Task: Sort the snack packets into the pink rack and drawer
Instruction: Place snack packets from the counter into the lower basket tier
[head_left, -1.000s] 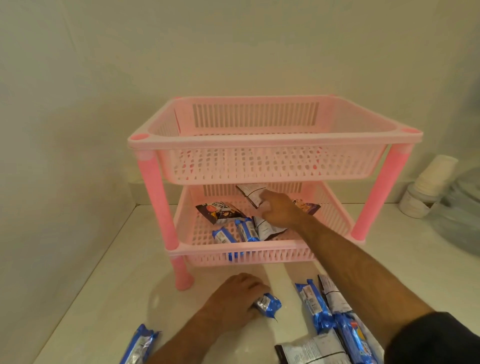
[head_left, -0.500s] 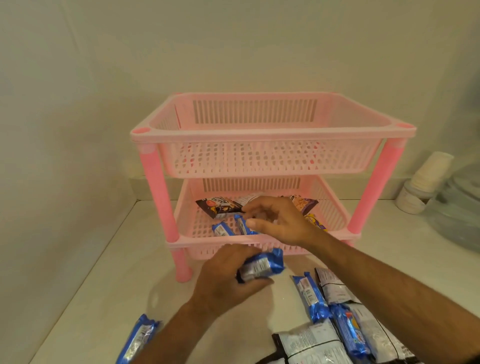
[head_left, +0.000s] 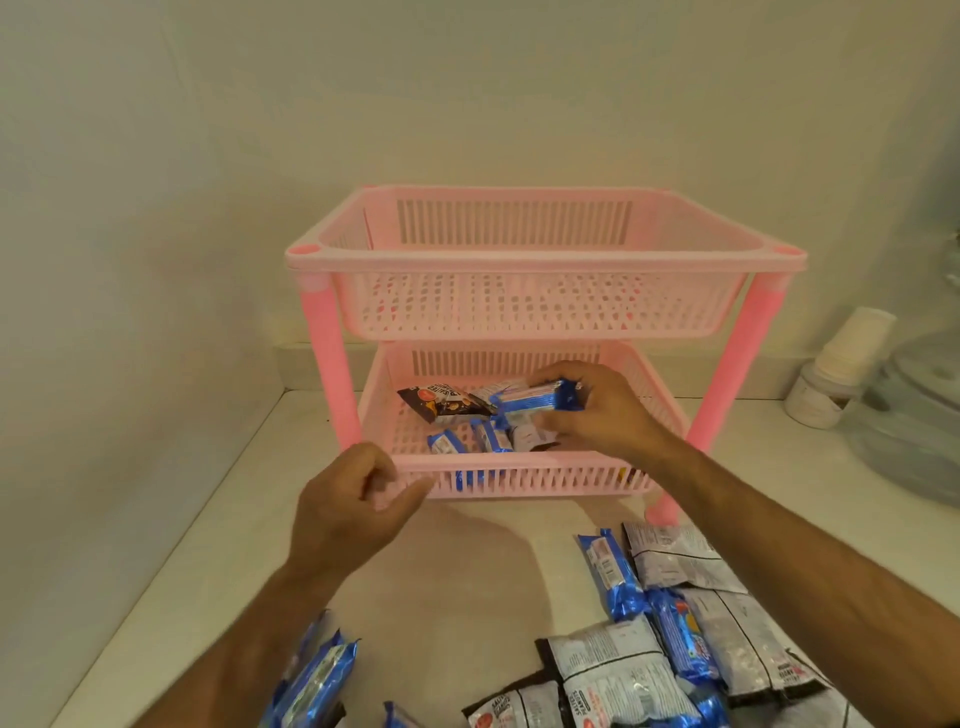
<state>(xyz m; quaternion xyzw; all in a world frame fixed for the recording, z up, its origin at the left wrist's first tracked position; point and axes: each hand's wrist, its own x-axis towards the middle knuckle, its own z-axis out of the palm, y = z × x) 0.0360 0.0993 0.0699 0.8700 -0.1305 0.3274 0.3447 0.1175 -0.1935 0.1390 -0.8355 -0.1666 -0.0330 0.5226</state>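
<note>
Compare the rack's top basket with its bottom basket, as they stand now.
The top basket holds nothing that shows, while the bottom basket already holds several snack packets. The right hand grips a blue packet over the bottom basket; no hand is at the top basket. The left hand holds nothing, in front of the bottom basket's rim. Both baskets are pink, slotted plastic on the same posts.

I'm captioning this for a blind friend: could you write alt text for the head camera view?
A person's right hand holds a blue snack packet over the lower basket of a pink two-tier rack, which already holds several packets. The left hand hovers empty in front, and more packets lie on the white counter.
</note>
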